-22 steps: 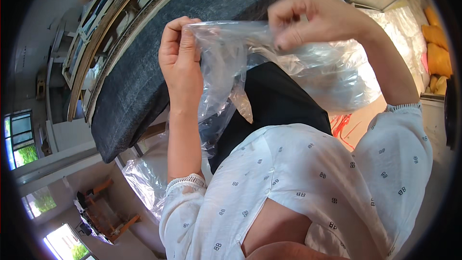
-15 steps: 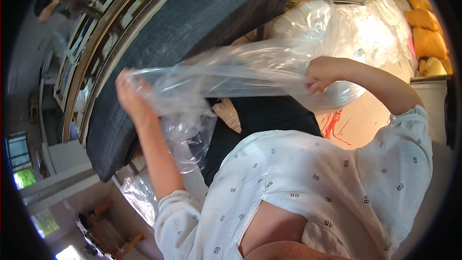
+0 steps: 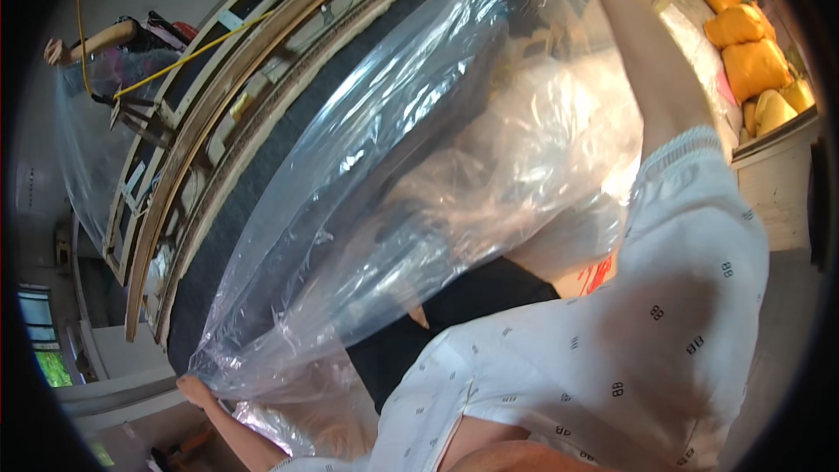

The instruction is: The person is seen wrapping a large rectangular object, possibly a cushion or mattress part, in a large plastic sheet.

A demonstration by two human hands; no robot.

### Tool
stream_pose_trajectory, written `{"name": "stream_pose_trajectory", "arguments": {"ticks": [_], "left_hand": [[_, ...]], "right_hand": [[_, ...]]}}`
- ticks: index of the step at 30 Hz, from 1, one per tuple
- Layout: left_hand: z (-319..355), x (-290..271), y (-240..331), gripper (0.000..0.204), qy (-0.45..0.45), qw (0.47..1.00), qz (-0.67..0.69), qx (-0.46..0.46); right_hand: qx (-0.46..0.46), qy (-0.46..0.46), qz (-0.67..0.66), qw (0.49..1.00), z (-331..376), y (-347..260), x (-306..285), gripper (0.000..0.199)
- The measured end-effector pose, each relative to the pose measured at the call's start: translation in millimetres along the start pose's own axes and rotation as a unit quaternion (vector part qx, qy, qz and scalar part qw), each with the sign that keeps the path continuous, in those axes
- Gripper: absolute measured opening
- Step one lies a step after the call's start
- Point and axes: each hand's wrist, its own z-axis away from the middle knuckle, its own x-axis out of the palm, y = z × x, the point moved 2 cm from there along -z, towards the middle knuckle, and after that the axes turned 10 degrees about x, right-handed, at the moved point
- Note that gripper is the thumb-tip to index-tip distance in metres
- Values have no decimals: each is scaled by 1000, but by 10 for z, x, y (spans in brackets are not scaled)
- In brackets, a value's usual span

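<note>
Here the left hand (image 3: 197,387) pinches a corner of the large clear plastic bag (image 3: 419,192), probably light, limp and slippery; the right hand is out of view.

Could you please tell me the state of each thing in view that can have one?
Clear plastic bag: stretched wide open, billowing.
Left hand: gripping the bag's lower corner.
Right hand: out of view, forearm raised.
Dark grey fabric panel: partly behind the bag.
Yellow bags: filled, piled.

Between both hands the stretched clear plastic bag (image 3: 411,183) blocks passage — dark upholstered panel (image 3: 262,183) right behind it.
</note>
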Motion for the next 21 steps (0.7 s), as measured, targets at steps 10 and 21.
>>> {"name": "stream_pose_trajectory", "arguments": {"ticks": [10,21], "left_hand": [[-16,-211,-448,35,-112,988,-93,-45],[-620,-7,-1331,46,69,988,-136,-20]], "right_hand": [[-92,-369,24,924,1462,140,1057,38],[28,-385,52,921,1549,-98,1794,56]]}}
